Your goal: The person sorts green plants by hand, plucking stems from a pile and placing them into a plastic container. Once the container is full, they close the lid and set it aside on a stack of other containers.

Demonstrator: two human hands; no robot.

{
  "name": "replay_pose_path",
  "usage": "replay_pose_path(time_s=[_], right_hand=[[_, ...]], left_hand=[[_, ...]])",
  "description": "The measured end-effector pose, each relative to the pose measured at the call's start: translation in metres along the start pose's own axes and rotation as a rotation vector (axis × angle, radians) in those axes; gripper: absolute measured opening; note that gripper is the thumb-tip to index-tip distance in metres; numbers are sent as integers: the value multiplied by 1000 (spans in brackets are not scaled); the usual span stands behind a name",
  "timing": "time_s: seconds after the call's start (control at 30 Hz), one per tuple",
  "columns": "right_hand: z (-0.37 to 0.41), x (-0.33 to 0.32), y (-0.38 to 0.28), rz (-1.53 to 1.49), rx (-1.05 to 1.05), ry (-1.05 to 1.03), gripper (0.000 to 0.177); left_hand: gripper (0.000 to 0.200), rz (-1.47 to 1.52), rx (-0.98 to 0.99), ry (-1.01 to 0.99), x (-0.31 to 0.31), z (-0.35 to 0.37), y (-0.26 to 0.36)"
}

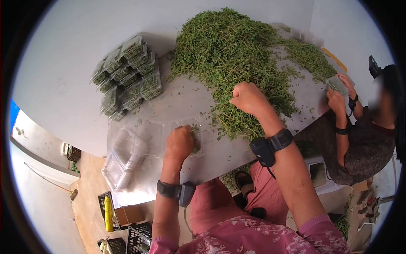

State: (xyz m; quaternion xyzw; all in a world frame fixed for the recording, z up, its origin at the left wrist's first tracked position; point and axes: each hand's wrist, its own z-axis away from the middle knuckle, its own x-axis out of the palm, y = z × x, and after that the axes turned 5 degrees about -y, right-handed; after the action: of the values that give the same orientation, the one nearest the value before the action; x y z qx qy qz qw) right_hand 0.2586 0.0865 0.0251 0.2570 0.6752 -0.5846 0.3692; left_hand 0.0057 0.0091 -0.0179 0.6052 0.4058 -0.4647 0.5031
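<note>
Blurred head (380, 89) (co-worker's), part-hidden left fingers (187, 132)

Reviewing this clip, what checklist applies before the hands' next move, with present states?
1. Box open on the table: ok.
2. Left hand at the box: ok.
3. Box full: cannot tell; some greens show, but the left hand hides part.
4. Right hand holding greens: cannot tell; its fingers are curled.
5. Greens left in the pile: ok, a large heap.
6. Table tidy: not ok, loose bits lie scattered.

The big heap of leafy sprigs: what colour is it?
The leafy heap is green, shown best in the head view.
</note>
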Motion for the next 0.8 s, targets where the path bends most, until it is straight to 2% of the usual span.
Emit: replay_pose_path(time_s=[0.17,0.4,0.63,0.73,0.8], right_hand=[[4,12,-19,126,-98,-225,21],[18,30,-34,309,-97,-249,23],[10,48,-33,496,-40,-355,14],[9,47,-25,402,-108,-266,15],[2,38,-17,249,-158,-282,16]], left_hand=[[10,-43,-19,82,-1,7,3],[17,-17,-83,141,-7,18,16],[17,50,28,47,1,16,7],[17,90,41,49,-2,18,4],[16,127,41,53,-4,19,3]])
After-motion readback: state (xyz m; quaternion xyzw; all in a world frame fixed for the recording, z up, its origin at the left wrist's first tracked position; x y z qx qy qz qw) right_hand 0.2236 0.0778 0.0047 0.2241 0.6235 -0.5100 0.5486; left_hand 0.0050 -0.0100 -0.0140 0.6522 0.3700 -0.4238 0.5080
